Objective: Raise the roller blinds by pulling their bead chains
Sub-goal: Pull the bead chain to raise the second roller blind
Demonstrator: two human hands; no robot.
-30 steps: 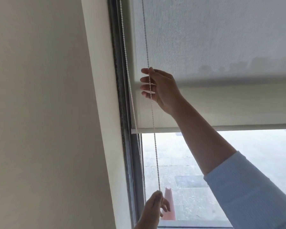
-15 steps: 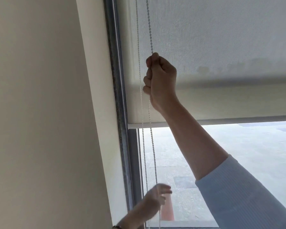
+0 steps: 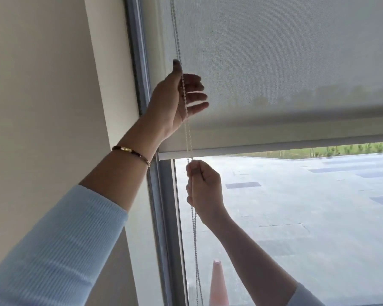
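Since a moment ago our right hand (image 3: 205, 191) has dropped below the blind (image 3: 274, 85), fisted on the chain (image 3: 195, 239); our left hand (image 3: 177, 100) reaches up, fingers loosely spread around it.

Left hand (image 3: 175, 100) reaches high with fingers loosely spread (palm facing right), while right hand (image 3: 205, 191) sits lower, fisted.

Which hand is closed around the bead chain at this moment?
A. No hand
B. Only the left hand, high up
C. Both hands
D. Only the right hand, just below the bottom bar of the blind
D: the right hand is a fist on the bead chain just under the blind's bottom bar, while the left hand, higher up, has its fingers spread open beside the chain.
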